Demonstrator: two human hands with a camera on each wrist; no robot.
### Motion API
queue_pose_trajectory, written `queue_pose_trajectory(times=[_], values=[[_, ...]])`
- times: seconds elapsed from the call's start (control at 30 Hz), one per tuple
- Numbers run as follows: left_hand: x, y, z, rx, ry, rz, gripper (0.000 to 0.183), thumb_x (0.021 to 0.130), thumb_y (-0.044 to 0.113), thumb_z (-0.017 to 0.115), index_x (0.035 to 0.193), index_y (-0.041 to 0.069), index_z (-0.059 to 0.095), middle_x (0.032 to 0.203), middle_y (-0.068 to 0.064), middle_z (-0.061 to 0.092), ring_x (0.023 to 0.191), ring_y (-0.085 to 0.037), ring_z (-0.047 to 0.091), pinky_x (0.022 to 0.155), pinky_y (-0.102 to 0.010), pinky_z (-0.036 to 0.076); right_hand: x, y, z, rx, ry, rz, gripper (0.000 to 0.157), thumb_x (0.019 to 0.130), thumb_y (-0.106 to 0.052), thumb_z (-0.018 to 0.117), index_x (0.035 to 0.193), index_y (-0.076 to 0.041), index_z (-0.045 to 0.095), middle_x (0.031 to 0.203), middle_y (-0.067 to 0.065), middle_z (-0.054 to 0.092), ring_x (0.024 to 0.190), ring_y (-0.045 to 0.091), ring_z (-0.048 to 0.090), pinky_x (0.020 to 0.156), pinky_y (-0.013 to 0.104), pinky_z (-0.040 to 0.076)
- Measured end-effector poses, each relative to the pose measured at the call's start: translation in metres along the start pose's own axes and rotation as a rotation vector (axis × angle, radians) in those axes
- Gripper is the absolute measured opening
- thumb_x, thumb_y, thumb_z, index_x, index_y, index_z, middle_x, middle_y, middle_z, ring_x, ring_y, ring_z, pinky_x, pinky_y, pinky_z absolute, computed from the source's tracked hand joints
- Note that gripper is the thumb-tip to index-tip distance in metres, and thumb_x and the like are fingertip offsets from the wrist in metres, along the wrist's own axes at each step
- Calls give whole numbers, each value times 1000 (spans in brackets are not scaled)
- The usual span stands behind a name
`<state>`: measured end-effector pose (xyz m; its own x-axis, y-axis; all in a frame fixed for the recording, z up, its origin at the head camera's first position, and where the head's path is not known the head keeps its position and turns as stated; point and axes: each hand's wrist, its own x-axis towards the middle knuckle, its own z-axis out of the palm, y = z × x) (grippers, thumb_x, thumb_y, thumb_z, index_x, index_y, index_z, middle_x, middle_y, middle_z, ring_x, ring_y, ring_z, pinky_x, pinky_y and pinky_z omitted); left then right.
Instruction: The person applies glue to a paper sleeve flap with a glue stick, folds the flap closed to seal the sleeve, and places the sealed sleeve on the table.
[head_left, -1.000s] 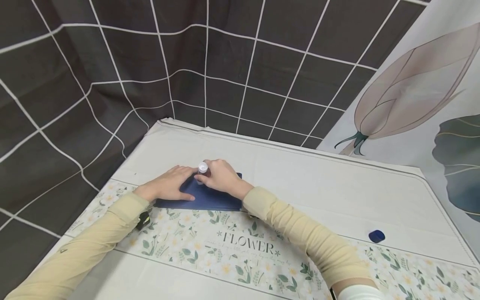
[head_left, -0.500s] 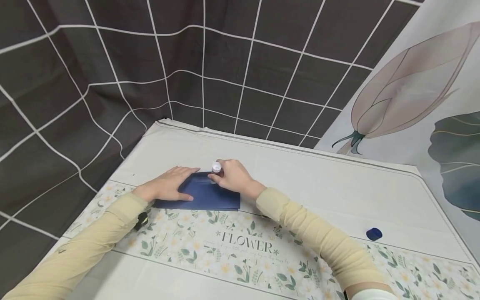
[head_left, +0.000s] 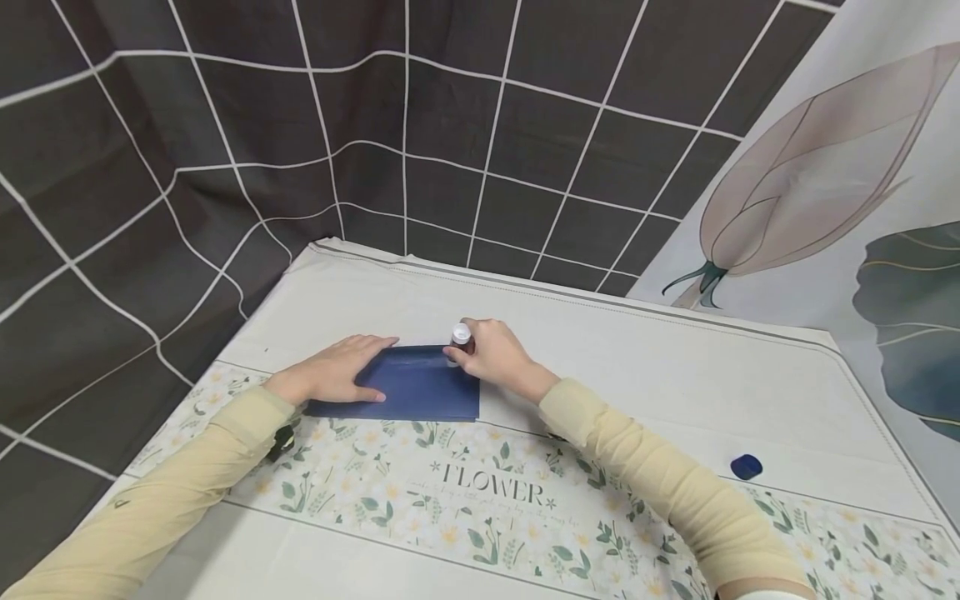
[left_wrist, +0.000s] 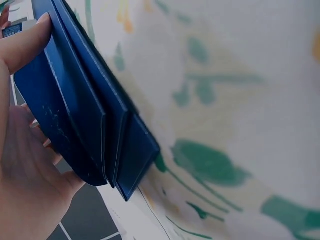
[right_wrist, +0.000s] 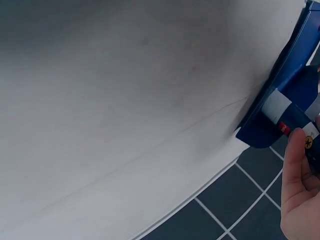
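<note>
Folded dark blue paper (head_left: 431,396) lies on the table, its stacked layers (left_wrist: 82,95) fanning slightly in the left wrist view. My left hand (head_left: 335,371) rests flat on its left end, thumb and fingers spread. With my right hand (head_left: 501,357) I grip a glue stick (head_left: 461,336), held upright at the paper's far right corner. The right wrist view shows its blue-labelled barrel (right_wrist: 296,119) between my fingers, with the pale end against the paper's flap. Faint pale streaks run along the flap near the far edge.
A dark blue cap (head_left: 746,467) lies on the tablecloth (head_left: 600,375) to the right. A small black object (head_left: 282,442) shows beside the left sleeve. Dark grid-patterned curtain (head_left: 450,125) hangs behind the table and at left; a flower-printed curtain (head_left: 810,192) hangs at right.
My right hand has slid the glue stick rightward along the paper's far edge, from beside the left fingertips to the right corner. The left hand has stayed in place.
</note>
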<state>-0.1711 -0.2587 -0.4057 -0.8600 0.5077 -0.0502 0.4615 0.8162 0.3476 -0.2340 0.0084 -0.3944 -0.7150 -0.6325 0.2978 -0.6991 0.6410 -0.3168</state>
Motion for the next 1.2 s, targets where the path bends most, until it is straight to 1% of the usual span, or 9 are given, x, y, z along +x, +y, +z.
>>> queue_pose_trajectory(times=[0.2, 0.37, 0.67, 0.77, 0.87, 0.93, 1.03, 1.13, 1.2], values=[[0, 0, 1, 7, 0, 14, 88, 84, 38, 71, 148, -3, 28, 148, -23, 39, 138, -41, 35, 115, -55, 26, -6, 6, -5, 5, 13, 26, 24, 87, -29, 69, 76, -11, 57, 60, -3, 56, 53, 9, 49, 52, 22, 41], [-1, 3, 1, 7, -6, 10, 87, 84, 38, 70, 148, -2, 27, 149, -22, 39, 138, -41, 34, 115, -55, 26, -12, 11, -6, 10, 14, 37, 24, 87, -28, 69, 76, -11, 57, 60, -2, 56, 52, 9, 48, 51, 22, 39], [-1, 4, 0, 23, -7, 22, 86, 86, 42, 68, 148, -3, 28, 149, -23, 38, 137, -41, 35, 114, -56, 26, -23, 23, -12, 43, 47, 63, 22, 85, -27, 71, 78, -10, 59, 60, -1, 58, 52, 8, 49, 51, 22, 40], [-1, 3, -1, 29, -7, 22, 86, 86, 42, 68, 149, 0, 27, 147, -22, 41, 136, -41, 37, 114, -55, 28, -26, 28, -13, 77, 47, 76, 20, 86, -26, 72, 81, -10, 61, 62, -1, 59, 52, 7, 48, 51, 21, 41], [-1, 4, -2, 41, -5, 43, 85, 86, 42, 69, 151, 6, 27, 142, -19, 46, 132, -39, 42, 111, -55, 31, -29, 33, -16, 161, 14, 112, 20, 86, -27, 72, 86, -9, 64, 65, 0, 62, 53, 7, 49, 51, 21, 42], [-1, 4, -3, 42, -9, 55, 83, 86, 41, 69, 152, 12, 27, 139, -16, 48, 130, -37, 44, 110, -55, 33, -30, 37, -18, 231, -24, 156, 21, 85, -28, 72, 90, -9, 65, 67, 1, 65, 53, 8, 52, 53, 21, 43], [-2, 5, -3, 41, -16, 62, 80, 86, 39, 69, 152, 17, 28, 139, -13, 49, 129, -36, 44, 109, -55, 33, -29, 45, -24, 350, -56, 250, 21, 85, -28, 72, 91, -9, 67, 68, 2, 67, 53, 11, 57, 53, 24, 48], [-2, 7, -3, 43, -18, 59, 78, 87, 38, 68, 152, 18, 29, 140, -13, 48, 130, -37, 44, 109, -56, 33, -27, 53, -31, 493, -50, 336, 21, 86, -24, 70, 93, -4, 67, 67, 3, 66, 54, 13, 60, 55, 29, 53], [-2, 7, -3, 51, -18, 54, 77, 87, 38, 68, 152, 19, 29, 140, -14, 47, 130, -38, 44, 109, -56, 33, -24, 55, -36, 629, -37, 389, 22, 86, -20, 69, 94, 0, 66, 66, 2, 66, 55, 12, 61, 56, 30, 56]])
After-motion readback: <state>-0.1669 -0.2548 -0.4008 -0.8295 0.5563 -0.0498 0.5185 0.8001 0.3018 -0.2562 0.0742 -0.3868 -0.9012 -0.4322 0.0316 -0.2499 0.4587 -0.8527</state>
